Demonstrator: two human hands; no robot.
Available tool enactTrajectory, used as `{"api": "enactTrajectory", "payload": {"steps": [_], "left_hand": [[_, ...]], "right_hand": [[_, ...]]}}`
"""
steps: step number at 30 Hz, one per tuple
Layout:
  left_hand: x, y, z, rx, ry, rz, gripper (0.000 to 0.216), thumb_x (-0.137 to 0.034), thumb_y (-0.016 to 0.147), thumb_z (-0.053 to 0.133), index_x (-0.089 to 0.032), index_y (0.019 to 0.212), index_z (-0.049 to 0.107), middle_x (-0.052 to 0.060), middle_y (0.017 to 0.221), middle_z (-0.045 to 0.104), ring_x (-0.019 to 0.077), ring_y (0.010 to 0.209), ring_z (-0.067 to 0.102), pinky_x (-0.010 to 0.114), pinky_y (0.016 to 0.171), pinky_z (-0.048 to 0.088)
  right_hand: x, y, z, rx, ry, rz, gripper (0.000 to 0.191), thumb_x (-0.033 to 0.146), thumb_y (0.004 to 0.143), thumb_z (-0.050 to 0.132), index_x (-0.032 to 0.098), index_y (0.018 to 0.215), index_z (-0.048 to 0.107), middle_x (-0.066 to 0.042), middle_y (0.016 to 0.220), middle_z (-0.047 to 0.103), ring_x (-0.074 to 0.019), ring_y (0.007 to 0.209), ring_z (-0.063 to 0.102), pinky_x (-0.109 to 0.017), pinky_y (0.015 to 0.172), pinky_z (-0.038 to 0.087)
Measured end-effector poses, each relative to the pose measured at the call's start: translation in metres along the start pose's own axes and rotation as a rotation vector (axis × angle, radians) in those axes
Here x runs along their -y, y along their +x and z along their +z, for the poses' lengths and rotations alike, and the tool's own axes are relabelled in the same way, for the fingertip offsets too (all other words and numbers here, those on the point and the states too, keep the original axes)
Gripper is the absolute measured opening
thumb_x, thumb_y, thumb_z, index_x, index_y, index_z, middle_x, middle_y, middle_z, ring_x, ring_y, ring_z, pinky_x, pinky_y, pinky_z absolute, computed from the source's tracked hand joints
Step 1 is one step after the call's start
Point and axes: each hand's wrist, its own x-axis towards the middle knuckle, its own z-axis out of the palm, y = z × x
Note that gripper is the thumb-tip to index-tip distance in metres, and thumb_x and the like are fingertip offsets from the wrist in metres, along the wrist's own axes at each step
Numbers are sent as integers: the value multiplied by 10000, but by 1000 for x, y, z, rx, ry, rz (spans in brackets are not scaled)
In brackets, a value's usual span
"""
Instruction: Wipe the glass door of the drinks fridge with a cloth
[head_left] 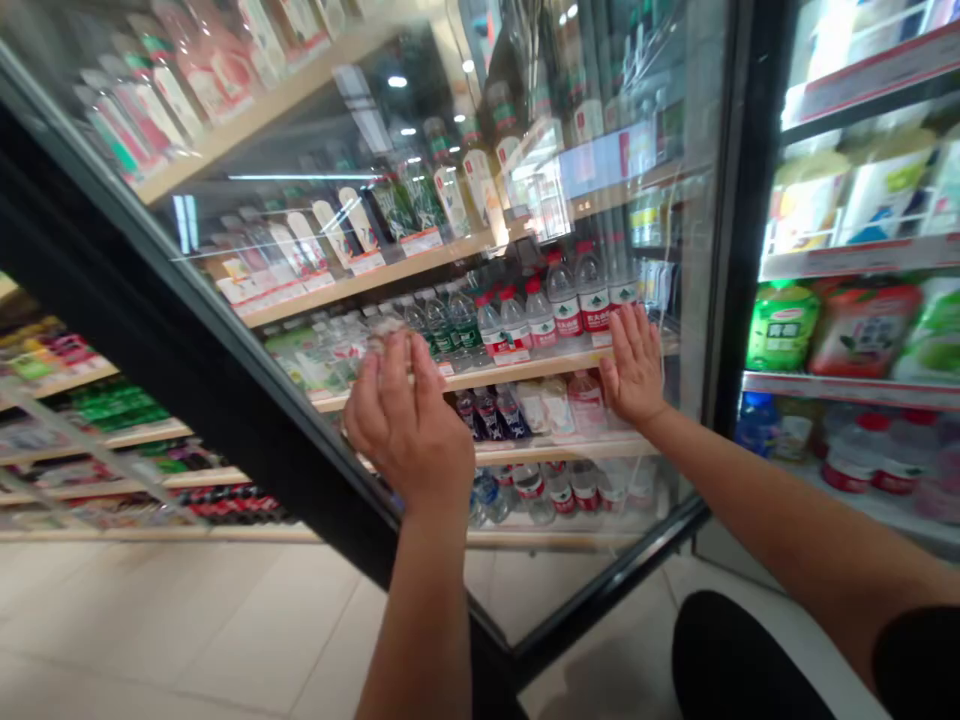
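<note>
A glass cooler door (315, 200) with a black frame stands swung out in front of me. My left hand (405, 420) lies against the glass near the middle, fingers stretched upward and slightly blurred. My right hand (634, 365) presses flat on the glass further right, fingers spread and holding nothing. Through the glass I see water bottles with red caps (559, 300) on a wooden shelf, and more bottles on the shelves above and below.
To the right, the open cooler interior (855, 330) holds green and red juice containers and bottles on white shelves. Store shelves with drinks (97, 420) stand at the left. Pale floor tiles (187, 630) lie below. My dark-clad knee (735, 650) shows at the bottom right.
</note>
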Motion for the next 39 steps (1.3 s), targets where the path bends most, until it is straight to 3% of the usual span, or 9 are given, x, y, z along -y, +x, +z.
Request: {"api": "enactTrajectory", "payload": {"steps": [6,11,13,15,18,24,27,31,39], "left_hand": [[-10,-61,-8,206,-138,218,516,-135,947,522,-272,1441,465,38,1319,643,188,1368,438,347,1153,307],[23,-50,-19,37,18,18,488,-172,960,513,-232,1442,468,121,1398,571,244,1381,408,436,1141,347],[22,-63,-21,15,31,-4,476,-176,963,504,-211,1436,475,141,1388,574,255,1381,411,448,1135,365],[12,-88,-22,27,15,71,473,-174,948,540,-203,1418,497,130,1321,626,248,1377,427,421,1129,384],[3,-115,-23,182,-13,243,510,-123,897,615,-210,1392,526,76,1209,696,212,1365,445,366,1150,369],[25,-83,-27,38,43,-6,534,-113,919,557,-189,1439,466,156,1402,556,266,1386,411,450,1138,388],[12,-103,-25,55,10,33,526,-109,920,561,-188,1433,474,143,1356,596,256,1405,390,423,1149,378],[-11,-140,-21,258,-115,209,516,-73,905,575,-182,1405,507,90,1235,682,224,1406,400,378,1171,353],[-18,-100,-3,71,-103,17,529,-104,925,556,-194,1438,465,128,1369,592,252,1437,349,440,1178,331]], "right_hand": [[-3,-1,1,27,-12,3,645,353,998,219,219,1582,-20,-55,1671,91,-257,1541,74,-516,1227,155],[-5,-1,1,25,22,12,631,398,1001,177,250,1581,-25,-40,1671,94,-258,1541,74,-540,1221,156],[-4,0,0,34,25,22,631,402,1002,175,235,1583,-6,-54,1668,111,-266,1539,92,-538,1221,154],[-3,0,0,29,23,24,628,399,1004,175,236,1584,0,-56,1667,122,-263,1538,101,-529,1223,158],[-3,0,0,4,29,5,623,392,1007,187,248,1583,-2,-44,1668,119,-253,1539,98,-521,1227,160],[-3,-1,1,-28,47,6,620,382,1008,212,251,1584,23,-36,1668,125,-253,1538,102,-519,1229,159],[-2,-1,1,-30,42,-1,621,381,1008,225,248,1584,34,-41,1665,139,-252,1536,119,-512,1229,172],[-2,0,1,-12,36,7,629,384,1006,226,251,1584,17,-43,1664,147,-259,1534,129,-519,1227,179],[-2,0,0,-8,38,9,633,374,1003,228,259,1583,0,-37,1666,135,-252,1537,114,-521,1227,180]]}}
